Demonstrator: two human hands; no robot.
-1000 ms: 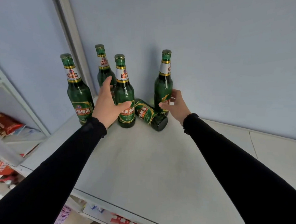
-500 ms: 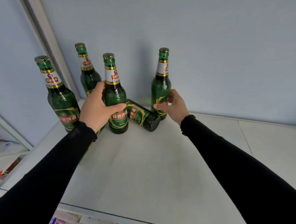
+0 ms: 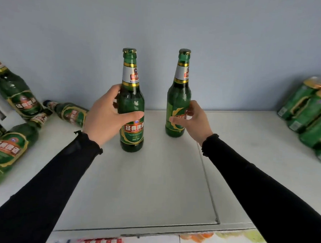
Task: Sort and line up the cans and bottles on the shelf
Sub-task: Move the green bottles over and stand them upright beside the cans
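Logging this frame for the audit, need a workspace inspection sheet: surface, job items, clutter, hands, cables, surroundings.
Surface: white shelf top, a panel seam running front to back on the right.
Job's things: left upright bottle and right upright bottle stand apart at centre; fallen bottles lie at the left beside a leaning one; green cans are bunched at the far right.
Clutter: nothing seen.
Hands: left hand grips the left upright bottle; right hand holds the right one at its label.
Cables: nothing seen.
Surroundings: plain blue-grey wall behind; coloured packaging below the front edge.
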